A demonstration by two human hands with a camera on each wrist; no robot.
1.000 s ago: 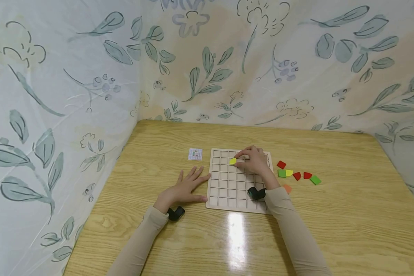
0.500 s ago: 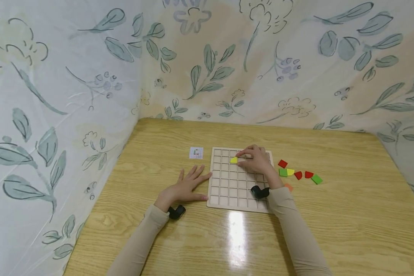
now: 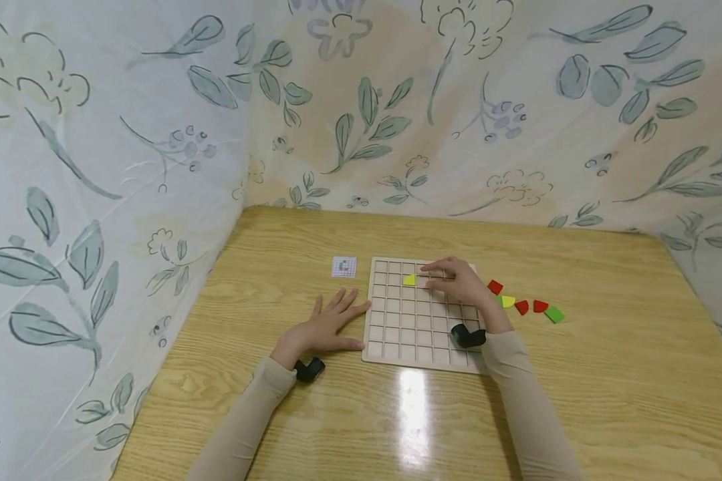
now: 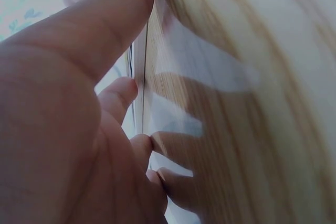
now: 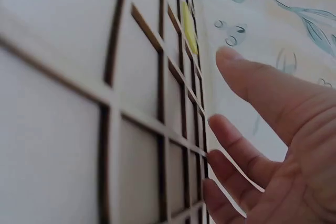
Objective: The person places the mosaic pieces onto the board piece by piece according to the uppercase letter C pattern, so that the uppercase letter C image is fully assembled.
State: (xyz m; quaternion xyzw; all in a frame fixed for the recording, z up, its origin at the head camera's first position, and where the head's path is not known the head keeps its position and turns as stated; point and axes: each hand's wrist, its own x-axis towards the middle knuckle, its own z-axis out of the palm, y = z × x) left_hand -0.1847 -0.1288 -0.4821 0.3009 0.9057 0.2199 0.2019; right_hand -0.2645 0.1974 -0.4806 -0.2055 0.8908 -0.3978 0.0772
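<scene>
Grip R [image 3: 462, 283] now off yel. pc [image 3: 409, 280]

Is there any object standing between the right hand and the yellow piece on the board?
Nothing visible. Only bare cells of the board lie between the right hand and that yellow piece; the loose pieces are on the hand's other side.

Left hand [image 3: 321, 332] palm-down, fingers [image 3: 353, 311] spread

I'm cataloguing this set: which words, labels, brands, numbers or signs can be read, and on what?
No readable text in any view.
Small printed card: shows a coloured figure on a grid; any lettering would be too small to read.
Wooden grid board: no lettering visible.
</scene>
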